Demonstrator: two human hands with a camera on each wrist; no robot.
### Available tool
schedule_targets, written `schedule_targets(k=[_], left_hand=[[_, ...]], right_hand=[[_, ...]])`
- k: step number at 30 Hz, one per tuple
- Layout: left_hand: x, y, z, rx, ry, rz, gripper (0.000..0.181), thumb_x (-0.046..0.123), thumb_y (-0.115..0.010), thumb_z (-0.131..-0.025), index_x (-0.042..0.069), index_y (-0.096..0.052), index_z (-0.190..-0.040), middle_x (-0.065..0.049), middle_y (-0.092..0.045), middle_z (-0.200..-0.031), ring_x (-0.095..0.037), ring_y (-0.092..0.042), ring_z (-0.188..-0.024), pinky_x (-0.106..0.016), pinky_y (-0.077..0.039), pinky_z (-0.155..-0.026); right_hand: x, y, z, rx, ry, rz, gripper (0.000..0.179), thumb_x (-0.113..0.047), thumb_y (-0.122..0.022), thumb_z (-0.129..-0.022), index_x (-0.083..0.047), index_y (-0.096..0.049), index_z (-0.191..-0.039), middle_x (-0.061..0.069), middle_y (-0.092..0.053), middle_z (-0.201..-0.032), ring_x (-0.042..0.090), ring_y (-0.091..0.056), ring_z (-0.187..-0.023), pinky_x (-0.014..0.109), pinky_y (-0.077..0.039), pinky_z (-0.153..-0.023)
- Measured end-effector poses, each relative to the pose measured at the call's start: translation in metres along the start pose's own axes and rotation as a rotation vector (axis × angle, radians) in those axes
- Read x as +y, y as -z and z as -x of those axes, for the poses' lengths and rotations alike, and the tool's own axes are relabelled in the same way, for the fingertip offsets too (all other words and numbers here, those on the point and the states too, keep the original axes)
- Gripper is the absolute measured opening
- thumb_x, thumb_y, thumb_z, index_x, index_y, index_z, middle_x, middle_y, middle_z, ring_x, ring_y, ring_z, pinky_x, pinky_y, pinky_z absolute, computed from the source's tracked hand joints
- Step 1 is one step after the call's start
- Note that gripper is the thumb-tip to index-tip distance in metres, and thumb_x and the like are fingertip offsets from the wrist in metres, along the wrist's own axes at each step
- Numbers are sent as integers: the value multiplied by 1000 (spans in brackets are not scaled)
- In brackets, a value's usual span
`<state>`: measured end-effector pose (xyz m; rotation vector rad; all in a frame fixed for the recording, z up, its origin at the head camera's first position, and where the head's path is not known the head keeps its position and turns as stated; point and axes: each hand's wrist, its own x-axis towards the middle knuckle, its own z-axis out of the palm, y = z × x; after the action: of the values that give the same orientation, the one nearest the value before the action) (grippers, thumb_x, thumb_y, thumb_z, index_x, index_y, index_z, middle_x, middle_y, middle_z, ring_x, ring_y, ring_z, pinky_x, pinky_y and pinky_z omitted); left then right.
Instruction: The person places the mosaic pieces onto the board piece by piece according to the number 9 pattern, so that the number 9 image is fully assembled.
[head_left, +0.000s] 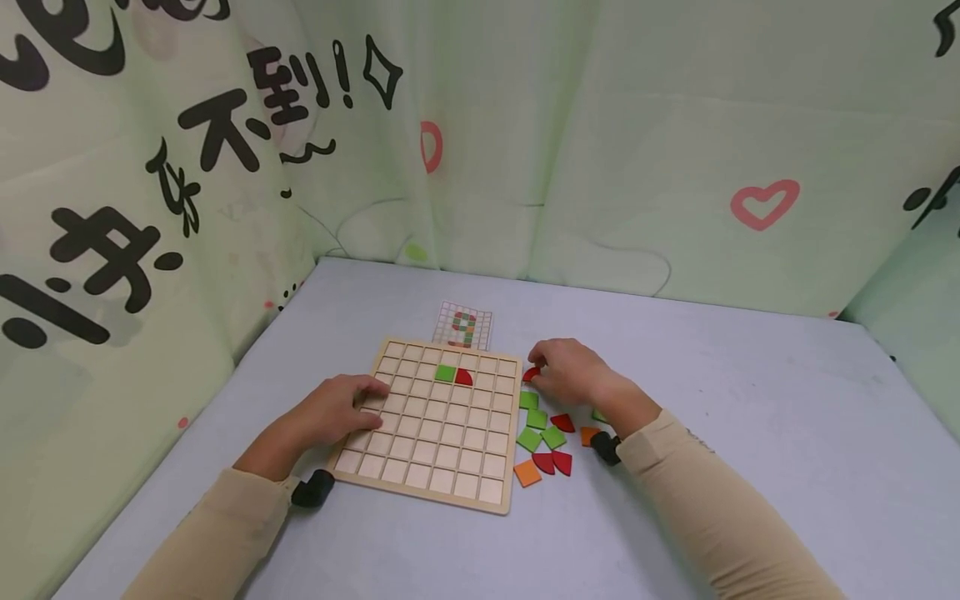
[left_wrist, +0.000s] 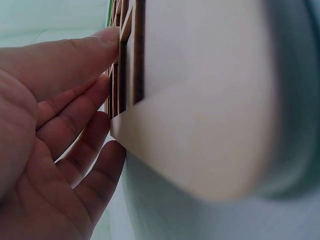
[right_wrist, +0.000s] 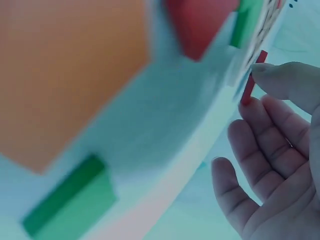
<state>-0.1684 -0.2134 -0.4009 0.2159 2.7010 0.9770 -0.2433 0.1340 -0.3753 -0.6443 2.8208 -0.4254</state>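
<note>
A wooden grid board [head_left: 430, 452] lies on the table, bearing a green square tile [head_left: 445, 373] and a red quarter-round tile [head_left: 464, 377] side by side in its upper part. Along the board's left edge rests my left hand [head_left: 335, 410], thumb and fingers spread loosely against the grid and frame. Just past the right edge, my right hand [head_left: 572, 369] pinches another red quarter-round tile [right_wrist: 248, 87] between thumb and fingertips. Beyond the board's far edge lies a pattern card [head_left: 480, 321] with a coloured figure on a grid.
Right of the board are scattered several loose green squares [head_left: 528, 439], red quarter-round pieces [head_left: 562, 463] and orange squares [head_left: 527, 473]. Some lie under the right wrist. A printed curtain [head_left: 637, 150] encloses the back and sides of the white table [head_left: 765, 400].
</note>
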Motion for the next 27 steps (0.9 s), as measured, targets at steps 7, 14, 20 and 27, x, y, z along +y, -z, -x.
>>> schedule_targets(k=[7,14,20,27], left_hand=[[1,2,0,-2,-5,1,44,15,-74,-90,6,-63,-132,-20,-53,-142,-39,-40,-138,-54,-36,-108],[0,2,0,1,-6,-1,44,14,-74,-90,6,-63,-132,-20,-52,-142,-39,-40,-138,-54,-36,-108],[0,1,0,-2,-2,1,44,14,-75,-90,6,-63,-132,-20,-52,-143,-40,-39,-138,-55,-35,-109],[-1,0,0,0,1,9,44,14,-74,-90,6,-63,-132,-20,-53,-142,-39,-40,-138,-55,-36,-108]], right_hand=[[-16,9,-7,23,69,-37,37,-19,-72,-93,0,-65,-124,11,-66,-114,27,-59,-103,41,-51,-96],[-30,3,-18,19,92,-75,37,-20,-71,-94,0,-65,-124,11,-67,-113,26,-59,-102,38,-52,-95],[-44,0,-26,13,108,-88,34,-19,-71,-94,-1,-66,-123,9,-67,-110,24,-59,-98,37,-52,-92],[-58,-7,-35,5,149,-94,33,-20,-70,-95,-2,-67,-122,8,-69,-111,23,-60,-100,37,-52,-95]])
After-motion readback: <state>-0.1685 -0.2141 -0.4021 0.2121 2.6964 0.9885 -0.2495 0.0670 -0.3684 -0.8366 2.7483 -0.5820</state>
